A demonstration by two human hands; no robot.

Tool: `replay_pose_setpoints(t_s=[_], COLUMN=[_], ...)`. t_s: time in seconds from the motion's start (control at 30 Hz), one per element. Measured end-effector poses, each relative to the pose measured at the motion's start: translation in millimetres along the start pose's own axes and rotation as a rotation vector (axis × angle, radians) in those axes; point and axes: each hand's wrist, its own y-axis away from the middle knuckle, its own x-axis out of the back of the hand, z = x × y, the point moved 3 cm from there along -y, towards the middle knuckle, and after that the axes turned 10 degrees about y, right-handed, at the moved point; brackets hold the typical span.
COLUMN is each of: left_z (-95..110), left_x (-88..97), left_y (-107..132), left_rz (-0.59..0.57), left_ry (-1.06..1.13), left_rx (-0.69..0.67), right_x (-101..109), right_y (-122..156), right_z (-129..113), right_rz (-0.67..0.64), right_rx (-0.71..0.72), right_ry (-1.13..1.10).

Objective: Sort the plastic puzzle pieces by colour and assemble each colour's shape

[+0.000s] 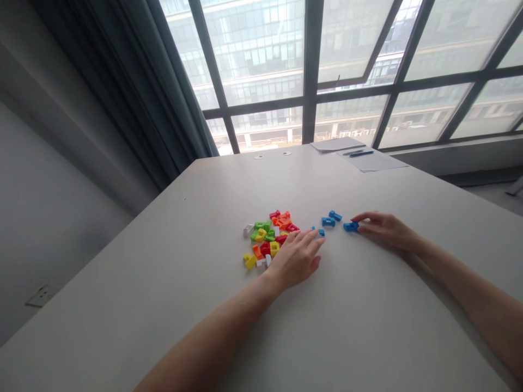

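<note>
My right hand (pixel 384 228) pinches a small blue plastic block (pixel 350 226) between thumb and fingertips at the tabletop. Two more blue blocks, one nearer (pixel 328 221) and one farther (pixel 335 215), lie just left of it. Palm down, my left hand (pixel 297 255) rests over the right side of a mixed block pile, fingers spread. Another blue block (pixel 321 232) shows at its fingertips, partly covered by them. In the pile are green blocks (pixel 262 225), yellow blocks (pixel 249 261), red blocks (pixel 265 249), orange blocks (pixel 281 222) and white blocks (pixel 248 231). My left hand hides some of them.
All this lies on a large white table (pixel 163 283). Paper sheets (pixel 384 161) with a blue pen (pixel 362 154) lie at the far right edge, before the windows. A dark curtain (pixel 134 81) hangs at the left, and a wall socket (pixel 43 295) sits below.
</note>
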Motion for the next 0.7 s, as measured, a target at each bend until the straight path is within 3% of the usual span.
replay_pose_setpoints(t_s=[0.2,0.4,0.53,0.7], left_z=[1,1,1,1], left_x=[1.7,3.4,2.7,2.1], left_y=[-1,-1,-1,0], left_rz=[-0.002,0.007,0.01,0.007], left_ry=[0.005,0.0,-0.017,-0.013], left_rx=[0.002,0.027,0.028,0.033], right_x=[-3,-16,-36,-44], right_y=[-3,-4,-2,-2], right_z=[-5,-25,-44,-45], right_rz=[0.029,0.244,0.208,0.215], right_rx=[0.142,0.242,0.379,0.425], right_ry=[0.061,0.339,0.545,0.561])
